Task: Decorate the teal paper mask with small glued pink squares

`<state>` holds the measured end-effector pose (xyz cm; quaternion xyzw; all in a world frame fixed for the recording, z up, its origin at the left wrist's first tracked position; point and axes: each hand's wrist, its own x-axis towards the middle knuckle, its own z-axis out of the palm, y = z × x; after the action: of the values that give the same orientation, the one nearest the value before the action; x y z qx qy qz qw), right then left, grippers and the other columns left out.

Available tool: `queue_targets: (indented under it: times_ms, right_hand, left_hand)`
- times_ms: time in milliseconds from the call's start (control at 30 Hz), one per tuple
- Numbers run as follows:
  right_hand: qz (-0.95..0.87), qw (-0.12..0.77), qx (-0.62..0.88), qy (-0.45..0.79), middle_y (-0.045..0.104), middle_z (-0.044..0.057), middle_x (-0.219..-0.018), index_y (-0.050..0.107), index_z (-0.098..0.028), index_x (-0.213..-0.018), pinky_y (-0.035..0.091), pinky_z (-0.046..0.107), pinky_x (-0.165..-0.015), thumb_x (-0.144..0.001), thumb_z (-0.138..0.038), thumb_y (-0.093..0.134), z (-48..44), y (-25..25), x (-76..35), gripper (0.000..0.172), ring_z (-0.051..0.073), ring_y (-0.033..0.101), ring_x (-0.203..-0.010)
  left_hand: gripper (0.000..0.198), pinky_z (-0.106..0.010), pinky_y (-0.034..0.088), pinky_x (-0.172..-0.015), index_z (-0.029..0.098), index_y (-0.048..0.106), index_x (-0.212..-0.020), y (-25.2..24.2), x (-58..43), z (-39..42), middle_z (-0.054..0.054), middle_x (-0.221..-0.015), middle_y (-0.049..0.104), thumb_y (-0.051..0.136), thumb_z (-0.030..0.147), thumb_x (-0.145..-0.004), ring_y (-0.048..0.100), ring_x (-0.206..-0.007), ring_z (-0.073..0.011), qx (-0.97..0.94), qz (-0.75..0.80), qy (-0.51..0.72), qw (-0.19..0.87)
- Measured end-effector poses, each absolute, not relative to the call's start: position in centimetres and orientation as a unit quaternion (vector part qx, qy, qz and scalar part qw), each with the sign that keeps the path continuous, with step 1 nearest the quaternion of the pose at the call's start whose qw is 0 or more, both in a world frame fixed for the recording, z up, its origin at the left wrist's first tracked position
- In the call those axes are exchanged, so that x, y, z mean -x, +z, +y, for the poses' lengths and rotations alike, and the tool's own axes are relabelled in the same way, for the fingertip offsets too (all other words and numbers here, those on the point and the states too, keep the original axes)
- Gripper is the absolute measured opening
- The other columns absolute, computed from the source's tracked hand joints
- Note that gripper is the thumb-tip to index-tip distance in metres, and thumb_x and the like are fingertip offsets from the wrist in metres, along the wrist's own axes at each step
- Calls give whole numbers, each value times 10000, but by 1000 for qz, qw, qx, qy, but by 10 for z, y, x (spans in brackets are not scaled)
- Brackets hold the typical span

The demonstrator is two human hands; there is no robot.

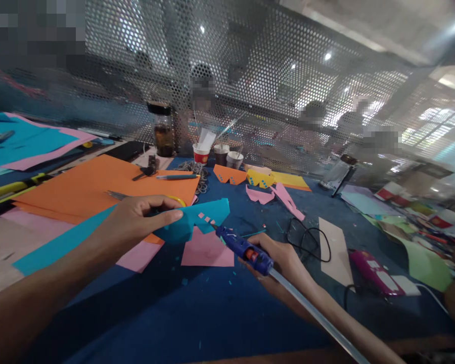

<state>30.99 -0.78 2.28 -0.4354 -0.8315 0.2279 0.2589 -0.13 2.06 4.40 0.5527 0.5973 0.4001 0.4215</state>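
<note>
Pinching a blue cut-paper piece (191, 225) is the left hand (147, 215); the right hand (284, 255) grasps a dark-blue plastic glue gun (240, 246), nozzle (215, 227) near small pink squares (207, 219) just beyond that pinch!

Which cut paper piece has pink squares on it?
The blue piece in your left hand; the orange piece and yellow piece farther back bear blue ones instead.

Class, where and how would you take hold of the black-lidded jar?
Probably around the jar's see-through body, below the lid, coming from the front, the camera wearer's side: it stands upright, its rounded wall suits a wraparound hold, and the perforated screen behind likely hinders reaching from there.
</note>
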Motion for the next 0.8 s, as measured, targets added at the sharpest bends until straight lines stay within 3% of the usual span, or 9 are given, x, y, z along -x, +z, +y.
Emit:
queue_targets:
  times_ms: [167, 333, 500, 800]
  right_hand:
    - [-810, 316, 441, 225, 632, -30, -688, 631, -209, -962, 387, 207, -537, -809, -210, 668, -11, 29, -304, 157, 113, 542, -552]
    - [-756, 366, 472, 268, 583, -39, -674, 606, -202, -905, 339, 193, -468, -864, -311, 671, -14, 39, -299, 133, 86, 448, -513]
    - [-782, 325, 453, 280, 587, -37, -701, 614, -201, -913, 362, 199, -513, -864, -237, 645, -17, 38, -299, 68, 94, 474, -563]
    - [-805, 310, 439, 251, 599, -37, -706, 627, -206, -979, 379, 212, -542, -818, -165, 636, -11, 28, -302, 166, 108, 509, -580]
  left_hand:
    - [252, -363, 554, -756, 236, 748, -840, 46, 0, 19, -27, -788, 775, 747, 465, -734, 708, -771, -238, -553, 589, 396, 437]
    - [247, -331, 521, -717, 244, 753, -823, 43, 3, 19, -20, -783, 760, 716, 483, -774, 688, -757, -217, -573, 574, 392, 435]
    - [232, -347, 523, -759, 253, 755, -823, 40, 4, 22, -22, -835, 761, 735, 475, -760, 683, -807, -225, -562, 584, 393, 435]
    - [265, -358, 531, -746, 243, 748, -842, 39, 4, 21, -29, -814, 753, 748, 493, -754, 678, -781, -225, -553, 584, 398, 441]
